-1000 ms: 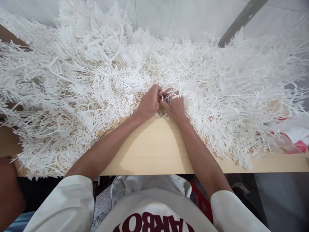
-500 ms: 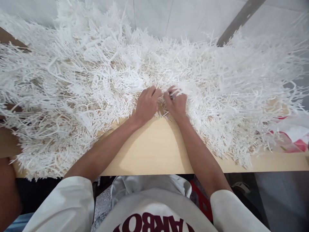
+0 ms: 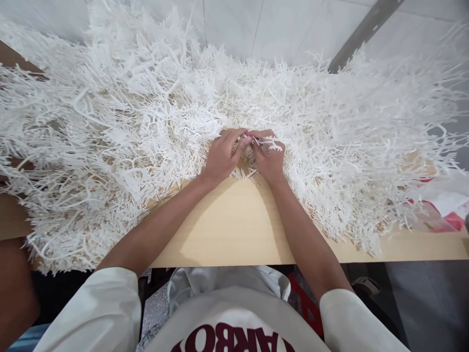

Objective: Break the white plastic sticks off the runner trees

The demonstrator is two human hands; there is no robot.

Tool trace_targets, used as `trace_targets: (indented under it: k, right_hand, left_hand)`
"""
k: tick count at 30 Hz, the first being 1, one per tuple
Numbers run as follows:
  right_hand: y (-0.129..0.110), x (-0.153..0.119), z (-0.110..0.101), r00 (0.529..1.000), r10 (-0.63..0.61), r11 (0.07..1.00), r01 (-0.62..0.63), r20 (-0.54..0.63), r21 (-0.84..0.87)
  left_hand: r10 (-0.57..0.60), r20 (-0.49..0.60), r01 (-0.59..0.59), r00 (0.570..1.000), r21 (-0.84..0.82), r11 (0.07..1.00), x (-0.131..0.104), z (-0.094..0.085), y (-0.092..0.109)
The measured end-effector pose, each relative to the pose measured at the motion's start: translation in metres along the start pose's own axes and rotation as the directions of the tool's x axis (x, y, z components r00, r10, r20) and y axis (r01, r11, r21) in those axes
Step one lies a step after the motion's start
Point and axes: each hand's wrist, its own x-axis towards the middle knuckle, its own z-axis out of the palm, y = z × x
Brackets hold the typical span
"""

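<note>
A white branched plastic sprig (image 3: 273, 143) lies across the fingers of my right hand (image 3: 270, 159), which is closed around it. My left hand (image 3: 222, 156) pinches with thumb and forefinger at the sprig's inner end, its fingertips touching those of the right. Small parts between the fingertips are too fine to tell. Around both hands spreads a thick heap of white branched plastic pieces (image 3: 154, 122), stiff and thin like twigs. A few loose short white sticks (image 3: 251, 175) rest on the wood just below the hands.
The light wooden table (image 3: 230, 225) shows bare between my forearms. At the right lies a white and pink plastic bag (image 3: 436, 215). A grey metal post (image 3: 362, 36) stands against the tiled wall behind. Another person's arm (image 3: 16, 288) is at the lower left.
My left hand has moved slightly right, and its thumb and forefinger now meet my right fingertips. The sprig on my right hand has shifted a little. The other person's arm has moved slightly right.
</note>
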Motion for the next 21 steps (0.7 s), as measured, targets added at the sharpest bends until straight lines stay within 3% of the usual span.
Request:
trace_targets:
  k: [8, 13, 21]
  right_hand:
    - [0.0033, -0.0012, 0.0038, 0.994, -0.047, 0.982, 0.064, 0.1, -0.178]
    - [0.0033, -0.0009, 0.0079, 0.981, -0.063, 0.981, 0.094, 0.183, -0.168]
    - [0.0039, 0.0001, 0.0036, 0.995, 0.013, 0.995, -0.004, 0.094, -0.099]
  left_hand:
    - [-0.015, -0.03, 0.015, 0.999, 0.019, 1.0, 0.001, 0.0001, 0.0001]
    - [-0.034, -0.068, 0.035, 0.997, 0.007, 0.999, 0.0028, -0.0001, -0.0037]
    - [-0.013, 0.026, 0.016, 1.0, -0.1, 0.995, 0.004, 0.002, -0.0051]
